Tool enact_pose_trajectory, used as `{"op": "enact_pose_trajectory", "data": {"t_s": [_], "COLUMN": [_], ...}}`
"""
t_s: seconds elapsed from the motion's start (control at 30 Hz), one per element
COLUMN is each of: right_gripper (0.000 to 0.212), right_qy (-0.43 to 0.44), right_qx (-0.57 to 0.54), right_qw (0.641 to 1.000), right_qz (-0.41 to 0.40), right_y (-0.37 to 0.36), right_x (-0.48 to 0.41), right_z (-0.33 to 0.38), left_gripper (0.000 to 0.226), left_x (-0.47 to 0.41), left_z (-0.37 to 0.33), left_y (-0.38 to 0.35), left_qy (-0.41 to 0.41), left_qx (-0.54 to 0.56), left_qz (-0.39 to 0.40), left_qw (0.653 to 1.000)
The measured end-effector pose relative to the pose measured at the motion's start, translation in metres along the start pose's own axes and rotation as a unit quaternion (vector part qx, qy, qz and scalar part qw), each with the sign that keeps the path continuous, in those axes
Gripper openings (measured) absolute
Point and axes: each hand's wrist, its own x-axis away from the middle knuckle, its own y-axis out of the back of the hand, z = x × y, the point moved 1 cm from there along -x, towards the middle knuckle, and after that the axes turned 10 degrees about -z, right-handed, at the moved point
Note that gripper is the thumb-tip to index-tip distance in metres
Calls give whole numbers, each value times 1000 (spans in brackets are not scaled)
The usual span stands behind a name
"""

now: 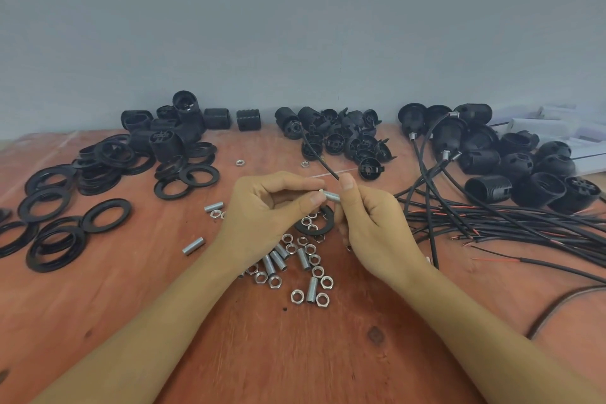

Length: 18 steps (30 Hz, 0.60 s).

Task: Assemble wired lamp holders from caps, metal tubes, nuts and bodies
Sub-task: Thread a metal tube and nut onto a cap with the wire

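My right hand pinches a short threaded metal tube above the middle of the table. My left hand pinches a small nut at the tube's left end. Loose nuts and tubes lie scattered below the hands. A black wire runs from behind my right thumb up to a black cap at the back. More caps are heaped there. Threaded lamp bodies lie at the right.
Black rings spread over the left of the wooden table. Black bodies pile at the back left. A bundle of black wires with red cores fans across the right. White boxes sit far right against the grey wall.
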Motion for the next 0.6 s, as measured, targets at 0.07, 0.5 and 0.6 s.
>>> {"op": "enact_pose_trajectory", "data": {"t_s": [0.07,0.5,0.6], "right_gripper": [44,48,47], "right_qy": [12,-6,-12], "right_qx": [-17,-38,-48], "right_qw": [999,999,999], "right_qz": [27,-2,14], "right_y": [0,2,4], "right_x": [1,-3,-2], "right_z": [2,7,9], "left_gripper": [26,23,22], "left_x": [-1,-3,-4], "left_z": [-1,-1,-1], "left_y": [0,2,3], "left_qy": [4,-6,-9], "left_qx": [9,33,36], "left_qz": [-1,-9,-11], "left_qw": [1000,999,999]}}
